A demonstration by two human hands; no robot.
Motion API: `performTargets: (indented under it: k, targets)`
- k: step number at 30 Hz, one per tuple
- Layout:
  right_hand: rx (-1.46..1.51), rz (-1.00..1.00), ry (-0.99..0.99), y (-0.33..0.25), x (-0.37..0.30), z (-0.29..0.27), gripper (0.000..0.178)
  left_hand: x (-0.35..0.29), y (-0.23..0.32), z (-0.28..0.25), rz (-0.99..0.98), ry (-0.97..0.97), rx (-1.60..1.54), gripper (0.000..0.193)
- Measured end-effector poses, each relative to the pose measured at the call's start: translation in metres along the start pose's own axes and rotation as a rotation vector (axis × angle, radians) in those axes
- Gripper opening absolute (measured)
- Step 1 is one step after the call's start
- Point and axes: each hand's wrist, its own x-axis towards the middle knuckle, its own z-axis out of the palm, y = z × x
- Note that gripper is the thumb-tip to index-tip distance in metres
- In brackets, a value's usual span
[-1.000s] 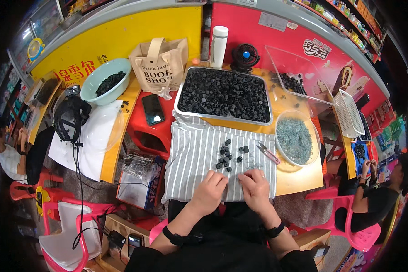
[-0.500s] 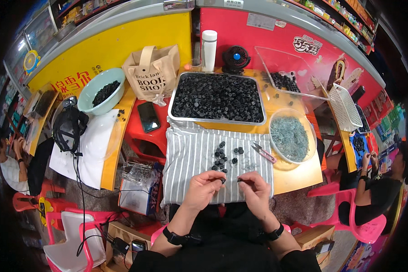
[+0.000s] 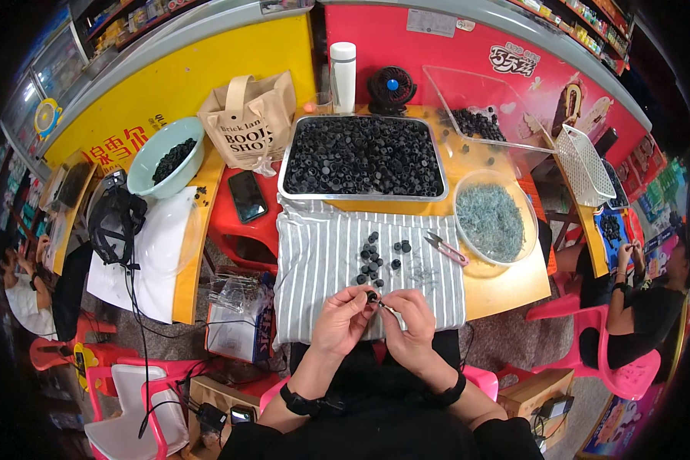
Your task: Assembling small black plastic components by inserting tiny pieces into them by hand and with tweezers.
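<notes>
My left hand (image 3: pixel 340 322) pinches a small round black cap (image 3: pixel 372 297) between thumb and fingers, over the front of a grey-and-white striped cloth (image 3: pixel 314 268). My right hand (image 3: pixel 409 326) meets it there. Its thumb and forefinger are pressed together at the cap's edge, on something too small to make out. Several loose black caps (image 3: pixel 371 259) lie on the cloth just beyond my fingers, with thin clear scraps beside them. A pair of pink-handled thread snips (image 3: pixel 447 249) rests at the cloth's right edge.
Behind the cloth stands a metal tray (image 3: pixel 285 178) heaped with black caps. A round clear tub (image 3: pixel 534 238) of thin bluish scraps sits right. Farther off are a green basin (image 3: pixel 140 172), a paper bag (image 3: pixel 253 115), a white bottle (image 3: pixel 343 77), a small fan (image 3: pixel 392 90) and a phone (image 3: pixel 248 196).
My right hand has moved left to meet my left hand, and the fingertips now come together at the black cap. The view has shifted slightly.
</notes>
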Motion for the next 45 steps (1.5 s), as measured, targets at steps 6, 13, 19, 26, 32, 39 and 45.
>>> performTargets:
  k: [6, 13, 19, 26, 32, 39, 45]
  targets:
    - [-0.06, -0.066, 0.033, 0.0, 0.003, 0.006, 0.024, -0.001, -0.001, -0.005, 0.01, -0.01, -0.009, 0.015]
    - [-0.108, -0.109, 0.036, -0.001, 0.005, 0.006, 0.023, 0.0, -0.003, -0.003, 0.025, 0.028, -0.004, 0.011]
    - [-0.14, -0.127, 0.013, 0.001, 0.005, 0.008, 0.023, -0.001, -0.002, -0.004, 0.017, 0.053, 0.023, 0.01]
    - [-0.16, -0.142, 0.012, 0.002, 0.004, 0.008, 0.024, -0.001, -0.002, -0.002, 0.021, 0.047, 0.012, 0.009]
    - [-0.14, -0.159, 0.033, 0.002, 0.004, 0.008, 0.024, -0.002, -0.001, 0.002, 0.02, 0.07, -0.01, 0.008]
    - [-0.142, -0.164, 0.044, 0.002, 0.007, 0.01, 0.023, -0.002, -0.001, 0.003, 0.029, 0.045, -0.019, 0.009]
    - [-0.147, -0.175, 0.048, 0.004, 0.007, 0.011, 0.022, -0.001, -0.002, 0.001, 0.028, 0.051, -0.012, 0.008]
